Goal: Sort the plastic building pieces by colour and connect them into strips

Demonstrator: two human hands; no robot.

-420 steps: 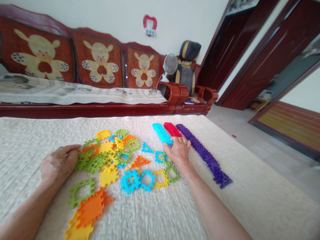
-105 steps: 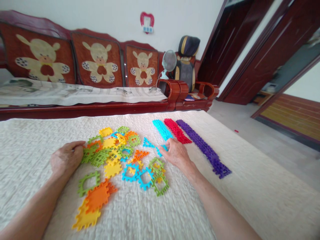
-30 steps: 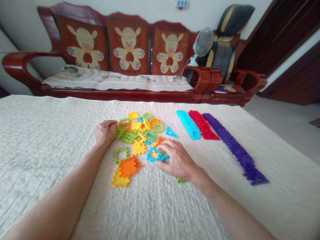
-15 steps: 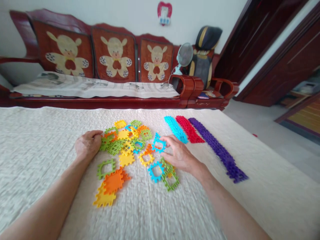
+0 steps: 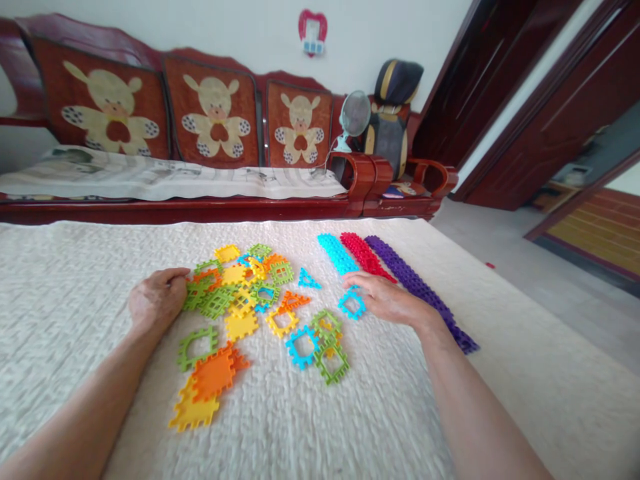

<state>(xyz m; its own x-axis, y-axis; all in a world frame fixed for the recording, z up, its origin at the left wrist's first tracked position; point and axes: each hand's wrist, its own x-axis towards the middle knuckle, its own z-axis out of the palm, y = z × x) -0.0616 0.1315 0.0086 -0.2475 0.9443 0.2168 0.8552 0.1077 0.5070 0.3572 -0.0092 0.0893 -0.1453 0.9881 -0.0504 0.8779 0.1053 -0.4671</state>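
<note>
A heap of flat plastic interlocking tiles (image 5: 240, 290) in green, yellow, orange and blue lies on a cream quilted cover (image 5: 75, 320). My left hand (image 5: 157, 299) rests curled at the heap's left edge, fingertips touching green tiles. My right hand (image 5: 387, 300) lies low to the right of the heap, fingers pinching a small blue square-frame tile (image 5: 351, 305) just below the end of a blue strip (image 5: 337, 253). Beside that strip run a red strip (image 5: 364, 254) and a long purple strip (image 5: 417, 288) of joined tiles.
A blue triangle tile (image 5: 309, 280) lies alone near the blue strip. A dark red wooden sofa (image 5: 200, 167) with bear cushions stands behind the cover. A small fan (image 5: 353, 120) and a bag (image 5: 393, 120) sit at its right end. Doors and bare floor are at right.
My right hand has carried the blue square-frame tile from the middle of the heap rightward to the near end of the blue strip. My left hand has stayed at the heap's left edge.
</note>
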